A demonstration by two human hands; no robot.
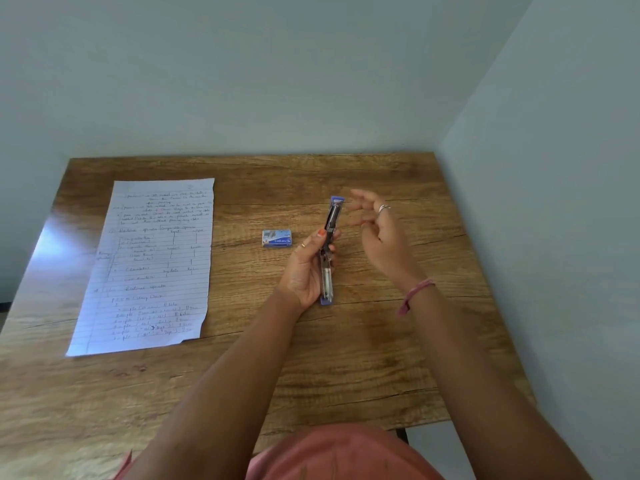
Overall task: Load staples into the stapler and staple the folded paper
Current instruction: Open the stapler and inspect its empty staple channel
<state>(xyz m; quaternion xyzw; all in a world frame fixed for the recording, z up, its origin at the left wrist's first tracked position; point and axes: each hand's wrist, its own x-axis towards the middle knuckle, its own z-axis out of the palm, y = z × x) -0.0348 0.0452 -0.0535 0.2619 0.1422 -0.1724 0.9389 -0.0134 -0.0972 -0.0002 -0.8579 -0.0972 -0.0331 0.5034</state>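
Blue-tipped and opened out flat into one long strip, the stapler point(329, 252) lay gripped in the left hand point(309, 268) above the wooden table point(363, 341). At three o'clock of it the right hand point(375, 230) hovered slack, holding nothing, its fingers blurred. At nine o'clock sat the small blue staple box point(277, 238); farther that way lay the handwritten paper point(152, 265), unfolded, its writing too faint to read.

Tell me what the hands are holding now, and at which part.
The left hand grips the opened blue and metal stapler around its middle, near the hinge. The right hand holds nothing.
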